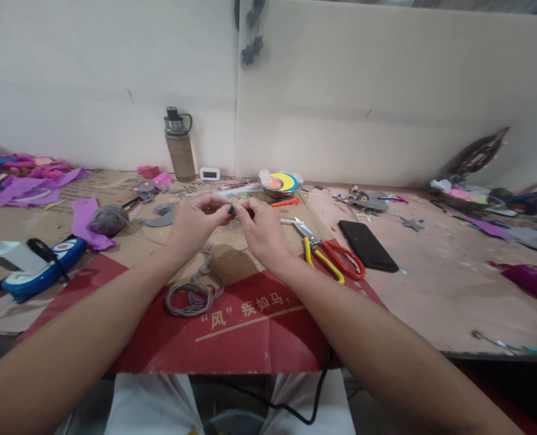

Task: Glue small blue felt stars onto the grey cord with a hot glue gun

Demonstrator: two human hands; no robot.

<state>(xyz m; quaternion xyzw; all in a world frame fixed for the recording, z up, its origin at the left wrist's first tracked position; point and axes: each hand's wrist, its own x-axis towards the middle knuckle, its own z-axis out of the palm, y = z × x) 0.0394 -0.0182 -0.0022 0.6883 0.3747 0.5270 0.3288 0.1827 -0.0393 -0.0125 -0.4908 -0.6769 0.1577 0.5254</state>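
Note:
My left hand point(196, 222) and my right hand point(263, 232) meet above the middle of the table, fingertips nearly touching. Between them is a small dark blue piece point(231, 209), pinched by the thumb and fingers of my left hand. The fingers of my right hand are pressed together beside it; what they hold is too small to name. Below my hands, a loose coil of grey cord point(189, 299) lies on red printed cardboard point(250, 347). A ball of grey yarn point(109, 220) sits left of my left hand.
Scissors point(334, 254) with red and yellow handles and a black phone point(368, 244) lie at right. A bottle point(180, 151), a small white clock point(209, 174) and a metal bowl point(281, 192) stand behind. At left are a blue tape dispenser point(41, 281) and purple felt point(87, 223).

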